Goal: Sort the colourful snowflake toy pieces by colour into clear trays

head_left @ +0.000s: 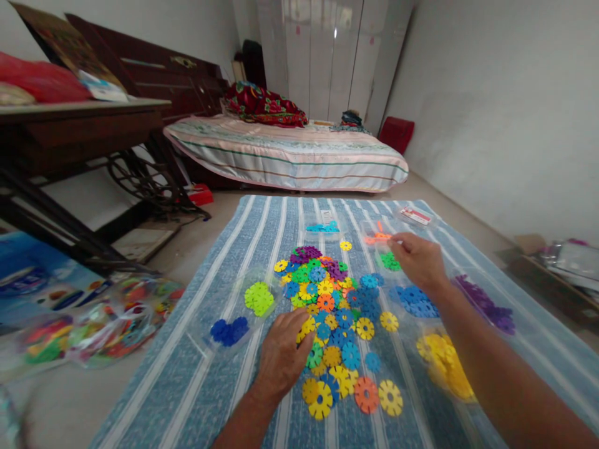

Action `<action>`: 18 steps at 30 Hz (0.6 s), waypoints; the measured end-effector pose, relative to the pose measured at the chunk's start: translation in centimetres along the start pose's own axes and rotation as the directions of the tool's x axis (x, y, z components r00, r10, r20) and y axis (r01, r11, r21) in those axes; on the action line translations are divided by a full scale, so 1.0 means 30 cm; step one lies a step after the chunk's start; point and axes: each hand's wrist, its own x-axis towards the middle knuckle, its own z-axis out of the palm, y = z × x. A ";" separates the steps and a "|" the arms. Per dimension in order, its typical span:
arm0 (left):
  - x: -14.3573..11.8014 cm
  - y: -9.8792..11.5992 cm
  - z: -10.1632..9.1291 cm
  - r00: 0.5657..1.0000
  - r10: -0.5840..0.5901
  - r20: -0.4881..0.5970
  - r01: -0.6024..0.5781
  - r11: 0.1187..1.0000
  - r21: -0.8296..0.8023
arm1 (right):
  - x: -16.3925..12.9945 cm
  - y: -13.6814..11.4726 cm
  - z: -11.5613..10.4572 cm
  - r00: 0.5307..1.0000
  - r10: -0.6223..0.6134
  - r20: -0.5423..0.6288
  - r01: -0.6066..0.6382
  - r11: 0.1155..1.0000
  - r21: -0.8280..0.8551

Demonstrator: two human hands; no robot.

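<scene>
Discs [334,312], flat plastic snowflake pieces in many colours, are lying heaped in the middle of a blue striped cloth [187,386] spread on the floor. The left hand [283,352] is resting palm down on the near left edge of the heap, fingers curled loosely over a yellow disc, not visibly clamped on anything. The right hand [418,262] is reaching out over the far right side, thumb and fingertips pinched together by an orange piece [377,237]; whether it is actually gripping that piece cannot be told. Just below that hand a small green bunch [390,261] is sitting. Around the heap, sorted groups are lying in what look like clear bags: lime ones [259,298] and dark blue ones [228,331] to the left, light blue ones [322,227] at the far edge, blue ones [418,302] under the right forearm, yellow ones [444,365] near the right, purple ones [486,305] further right. A small card [415,216] is lying at the far right corner of the cloth. Off the cloth to the left, a clear bag of mixed pieces [98,324] is lying on the floor. Beyond, a bed [285,153] is standing against the far wall, and a dark sewing table [75,134] is standing on the left.
</scene>
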 end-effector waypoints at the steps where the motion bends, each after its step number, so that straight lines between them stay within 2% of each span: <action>1: 0.000 0.001 0.000 1.000 -0.004 0.004 0.004 1.000 -0.004 | -0.043 -0.010 0.006 0.994 -0.038 0.101 0.034 0.999 0.032; 3: 0.000 0.004 -0.001 1.000 -0.008 0.014 0.008 1.000 -0.010 | -0.145 -0.034 0.014 0.941 -0.096 0.323 0.072 0.994 0.085; 6: 0.002 0.008 -0.002 1.000 -0.007 0.024 0.007 1.000 -0.010 | -0.287 -0.071 0.008 0.792 -0.130 0.596 0.069 0.990 0.124; 8: 0.003 0.011 -0.003 1.000 -0.012 0.029 0.012 1.000 -0.012 | -0.358 -0.088 -0.005 0.694 -0.133 0.708 0.059 0.990 0.127; 10: 0.004 0.014 -0.004 0.999 -0.020 0.032 0.021 1.000 -0.020 | -0.414 -0.098 -0.019 0.621 -0.122 0.774 0.055 0.992 0.112; 13: 0.004 0.015 -0.003 0.999 -0.026 0.036 0.027 0.999 -0.024 | -0.481 -0.110 -0.029 0.566 -0.068 0.822 0.074 0.997 0.031; 18: 0.004 0.010 0.001 1.000 -0.017 0.024 0.017 1.000 -0.020 | -0.560 -0.134 -0.005 0.558 -0.004 0.830 0.124 0.989 -0.078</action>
